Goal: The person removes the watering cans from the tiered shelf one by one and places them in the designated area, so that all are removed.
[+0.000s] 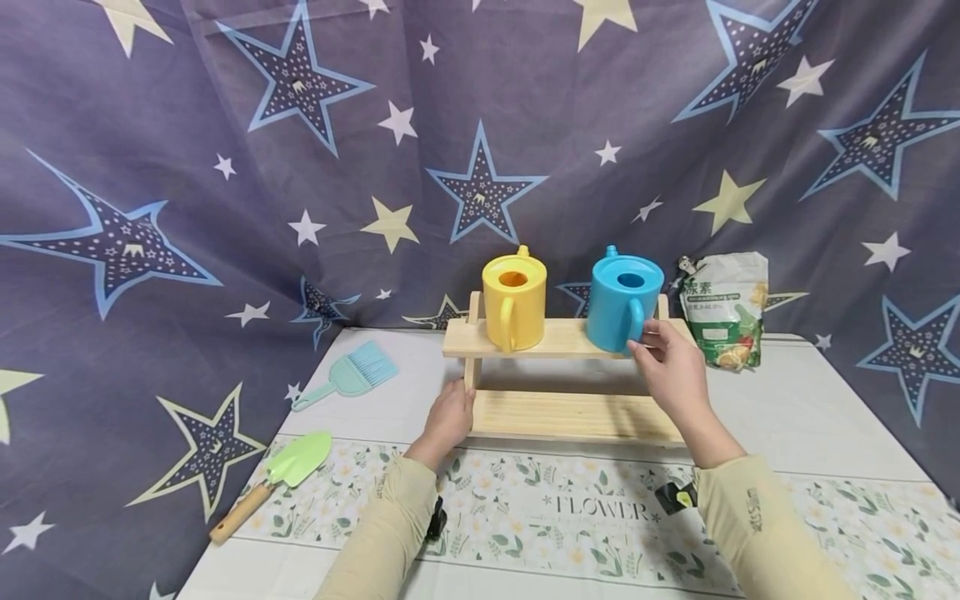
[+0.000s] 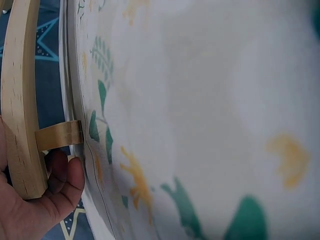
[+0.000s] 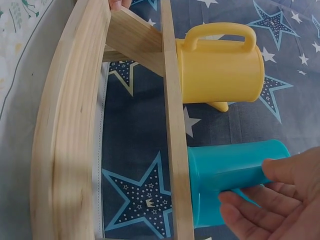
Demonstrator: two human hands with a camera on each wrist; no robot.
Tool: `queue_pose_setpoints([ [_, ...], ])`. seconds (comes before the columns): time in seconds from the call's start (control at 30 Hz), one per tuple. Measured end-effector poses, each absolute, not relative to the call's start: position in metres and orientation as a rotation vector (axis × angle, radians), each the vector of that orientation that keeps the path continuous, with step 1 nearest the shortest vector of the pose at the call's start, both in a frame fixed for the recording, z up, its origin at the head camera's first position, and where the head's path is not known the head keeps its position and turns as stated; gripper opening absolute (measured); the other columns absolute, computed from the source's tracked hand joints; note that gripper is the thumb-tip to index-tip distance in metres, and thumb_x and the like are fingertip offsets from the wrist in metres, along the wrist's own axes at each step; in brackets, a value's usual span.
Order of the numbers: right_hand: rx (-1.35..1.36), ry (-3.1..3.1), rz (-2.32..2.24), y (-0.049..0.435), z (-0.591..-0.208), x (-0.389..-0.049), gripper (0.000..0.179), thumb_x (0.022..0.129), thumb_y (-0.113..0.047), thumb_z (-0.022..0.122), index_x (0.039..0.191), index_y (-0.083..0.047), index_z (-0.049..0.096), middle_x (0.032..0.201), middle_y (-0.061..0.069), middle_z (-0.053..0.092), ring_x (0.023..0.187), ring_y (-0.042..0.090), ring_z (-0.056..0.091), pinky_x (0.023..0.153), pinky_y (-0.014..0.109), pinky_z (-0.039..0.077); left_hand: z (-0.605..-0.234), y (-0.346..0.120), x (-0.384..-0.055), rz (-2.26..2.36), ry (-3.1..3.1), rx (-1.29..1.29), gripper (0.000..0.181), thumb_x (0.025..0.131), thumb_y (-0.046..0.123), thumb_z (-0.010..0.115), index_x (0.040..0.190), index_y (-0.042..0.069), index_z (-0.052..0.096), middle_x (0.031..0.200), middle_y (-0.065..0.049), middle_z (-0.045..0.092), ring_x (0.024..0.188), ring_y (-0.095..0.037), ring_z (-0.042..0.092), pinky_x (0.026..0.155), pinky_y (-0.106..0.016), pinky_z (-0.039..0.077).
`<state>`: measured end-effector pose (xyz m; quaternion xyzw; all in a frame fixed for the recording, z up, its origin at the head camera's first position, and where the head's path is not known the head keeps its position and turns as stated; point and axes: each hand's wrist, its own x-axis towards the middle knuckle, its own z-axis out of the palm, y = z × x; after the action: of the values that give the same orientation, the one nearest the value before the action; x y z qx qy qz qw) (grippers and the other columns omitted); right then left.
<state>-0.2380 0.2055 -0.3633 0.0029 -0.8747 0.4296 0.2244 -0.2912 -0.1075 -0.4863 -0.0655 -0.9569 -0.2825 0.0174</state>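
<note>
A two-tier wooden shelf [image 1: 570,415] stands on the table. A yellow watering can [image 1: 532,312] sits upright on the left of its top board, and a blue watering can [image 1: 606,310] on the right. Both have handles facing me. My right hand [image 1: 672,367] holds the blue can's handle, with thumb and fingers on either side of it in the right wrist view. At the lower board's left end, my left hand [image 1: 450,414] grips the wood. The left wrist view shows its fingers curled round the end of the board [image 2: 22,100].
A white-and-green bag [image 1: 723,308] stands right of the shelf. On the left lie a light-blue dustpan-shaped brush [image 1: 352,373] and a green trowel [image 1: 300,458] with a wooden handle. A star-patterned curtain [image 1: 480,100] hangs behind the table. A floral runner [image 1: 555,529] crosses the front.
</note>
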Motion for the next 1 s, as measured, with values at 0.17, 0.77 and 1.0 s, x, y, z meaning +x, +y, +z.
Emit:
queue_pose_setpoints([
  [0.17, 0.037, -2.412, 1.157, 0.204, -0.367, -0.242, 0.031, 0.095, -0.010, 0.066, 0.122, 0.004, 0.059, 0.115, 0.026, 0.065, 0.099, 0.040, 0.066, 0.083, 0.050, 0.056, -0.487, -0.108, -0.290, -0.863, -2.969, -0.205, 0.044, 0.107, 0.024, 0.033, 0.137, -0.006, 0.044, 0.109, -0.013, 0.053, 0.104, -0.028, 0.058, 0.091, -0.042, 0.051],
  [0.77, 0.087, -2.373, 0.996, 0.203, -0.374, -0.245, 0.029, 0.095, -0.008, 0.065, 0.120, 0.003, 0.057, 0.108, 0.029, 0.066, 0.092, 0.042, 0.068, 0.077, 0.054, 0.056, -0.489, -0.108, -0.291, -0.862, -2.961, -0.219, 0.043, 0.107, 0.022, 0.034, 0.137, -0.006, 0.044, 0.108, -0.013, 0.052, 0.101, -0.027, 0.057, 0.090, -0.041, 0.051],
  [1.0, 0.140, -2.335, 0.995, 0.206, -0.377, -0.243, 0.029, 0.094, -0.006, 0.065, 0.120, 0.004, 0.057, 0.110, 0.030, 0.065, 0.095, 0.043, 0.067, 0.078, 0.053, 0.056, -0.488, -0.109, -0.291, -0.876, -2.964, -0.236, 0.042, 0.107, 0.022, 0.034, 0.137, -0.007, 0.043, 0.110, -0.014, 0.051, 0.103, -0.029, 0.057, 0.092, -0.042, 0.051],
])
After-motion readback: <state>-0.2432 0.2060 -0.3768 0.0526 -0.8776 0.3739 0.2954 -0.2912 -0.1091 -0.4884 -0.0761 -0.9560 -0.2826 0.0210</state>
